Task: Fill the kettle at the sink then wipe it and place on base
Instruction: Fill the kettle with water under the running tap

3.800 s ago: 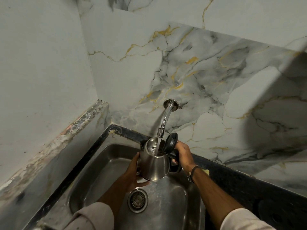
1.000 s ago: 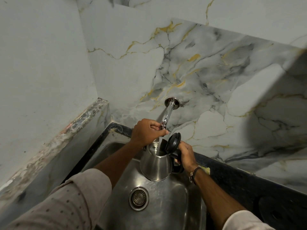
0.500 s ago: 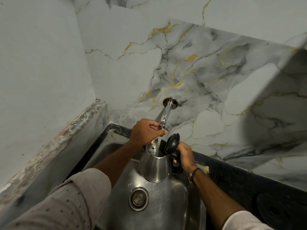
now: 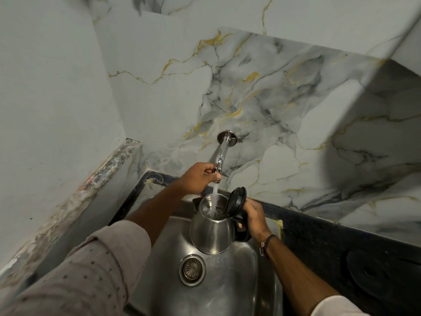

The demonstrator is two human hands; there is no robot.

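A steel kettle [image 4: 213, 233] hangs over the steel sink [image 4: 230, 290], its black lid [image 4: 237, 200] flipped up. My right hand [image 4: 255, 217] grips its black handle on the right side. Water runs from the chrome wall tap [image 4: 222, 153] straight into the kettle's mouth. My left hand [image 4: 199, 177] is closed around the tap's end, just above the kettle. The round black kettle base [image 4: 373, 273] lies on the dark counter at the right.
The sink's drain strainer [image 4: 192, 269] sits below the kettle. A marble-patterned wall stands behind, a plain wall and a worn ledge [image 4: 91, 190] on the left. The dark counter [image 4: 319, 233] runs along the sink's right side.
My left hand left the kettle's body and rose to the tap 3.8 s ago to 1 s ago. Since then both hands and the kettle have barely moved; water still flows.
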